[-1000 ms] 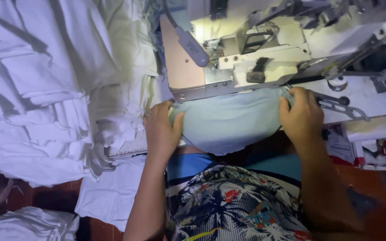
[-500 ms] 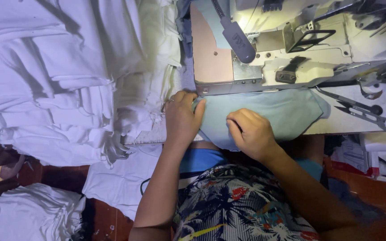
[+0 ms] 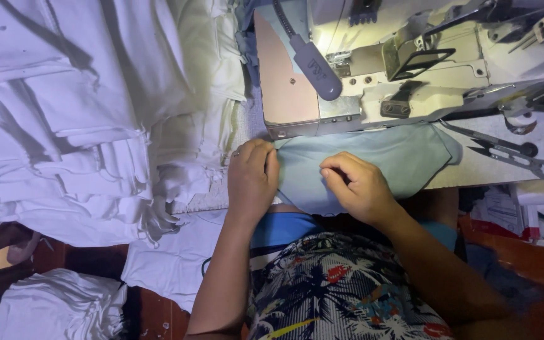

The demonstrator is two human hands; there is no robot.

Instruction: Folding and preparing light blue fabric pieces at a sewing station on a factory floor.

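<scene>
The right hand (image 3: 357, 186), having come in from the far edge, is now pinching a fold mid-cloth with curled fingers; the left hand (image 3: 252, 179) is still pressing flat, open, on the pale blue cloth (image 3: 404, 157) lying before the sewing machine (image 3: 379, 75); the white pile (image 3: 77, 113) is sitting leftward.

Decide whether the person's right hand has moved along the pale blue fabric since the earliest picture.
Yes. The right hand has slid left along the pale blue fabric, away from the scissors on the table and toward the left hand, judged against the sewing machine.
</scene>
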